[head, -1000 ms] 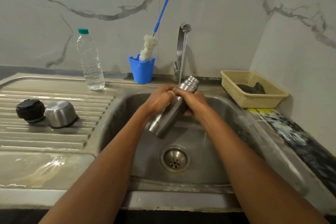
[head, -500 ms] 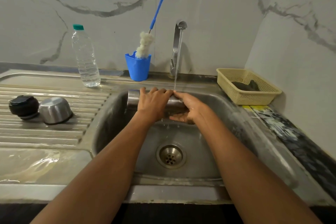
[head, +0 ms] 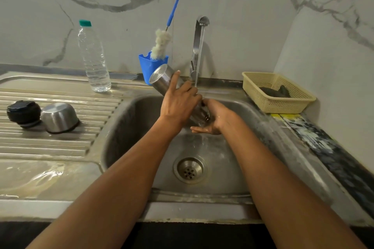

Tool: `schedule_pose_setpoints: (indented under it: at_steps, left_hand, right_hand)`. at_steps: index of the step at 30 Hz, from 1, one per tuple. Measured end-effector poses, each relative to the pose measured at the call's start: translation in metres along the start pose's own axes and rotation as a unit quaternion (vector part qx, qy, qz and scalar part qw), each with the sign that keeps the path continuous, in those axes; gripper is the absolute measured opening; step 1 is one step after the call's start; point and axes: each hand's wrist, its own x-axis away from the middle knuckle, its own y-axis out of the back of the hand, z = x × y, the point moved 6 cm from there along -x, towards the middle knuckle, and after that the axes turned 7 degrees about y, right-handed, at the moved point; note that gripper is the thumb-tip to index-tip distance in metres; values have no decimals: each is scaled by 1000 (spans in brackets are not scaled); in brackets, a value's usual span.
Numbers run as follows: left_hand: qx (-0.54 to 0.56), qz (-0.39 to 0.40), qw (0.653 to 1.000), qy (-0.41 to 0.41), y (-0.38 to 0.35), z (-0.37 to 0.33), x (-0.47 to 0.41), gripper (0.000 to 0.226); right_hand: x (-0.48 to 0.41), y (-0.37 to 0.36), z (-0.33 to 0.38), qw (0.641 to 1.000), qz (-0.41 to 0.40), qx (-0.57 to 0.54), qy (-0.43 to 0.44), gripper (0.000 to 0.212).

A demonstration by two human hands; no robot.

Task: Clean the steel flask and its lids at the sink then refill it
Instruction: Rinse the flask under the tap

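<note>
The steel flask (head: pixel 163 78) is tilted over the sink (head: pixel 129 127), its base raised to the upper left and its mouth pointing down to the right. My left hand (head: pixel 180 103) grips its body from above. My right hand (head: pixel 212 120) cups the mouth end from below, palm up and wet. Water runs from the tap (head: pixel 199 46) onto the flask between my hands. On the draining board to the left lie the black inner lid (head: pixel 23 113) and the steel cup lid (head: pixel 59 117), side by side.
A plastic water bottle (head: pixel 93 56) stands behind the draining board. A blue cup (head: pixel 150 66) holding a bottle brush (head: pixel 162 43) sits left of the tap. A cream basket (head: pixel 277 93) with a dark scrubber is at the right. The drain (head: pixel 189 169) lies below my hands.
The flask swung from mouth-up, through level, to base-up at the left and mouth-down. My left hand rose with it and my right hand slid under the mouth.
</note>
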Motion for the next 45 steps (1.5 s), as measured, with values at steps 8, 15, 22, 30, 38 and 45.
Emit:
schedule_pose_setpoints:
  at_steps: [8, 15, 22, 30, 38, 45]
  left_hand:
    - [105, 37, 991, 71, -17, 9, 5, 60]
    - [331, 170, 904, 209, -32, 21, 11, 64]
    - [529, 214, 788, 232, -48, 17, 8, 46]
    - [577, 302, 737, 179, -51, 18, 8, 21]
    - [685, 111, 625, 357, -55, 61, -20, 39]
    - [788, 171, 473, 355, -44, 52, -72, 71]
  right_hand:
    - [-8, -2, 6, 997, -16, -63, 43, 24]
    - [-6, -5, 27, 979, -64, -26, 189, 55]
    - [4, -18, 34, 958, -10, 97, 269, 73]
    - [13, -25, 48, 848, -61, 321, 418, 82]
    - [-1, -18, 36, 862, -38, 340, 374, 69]
    - [-4, -23, 33, 874, -26, 326, 359, 61]
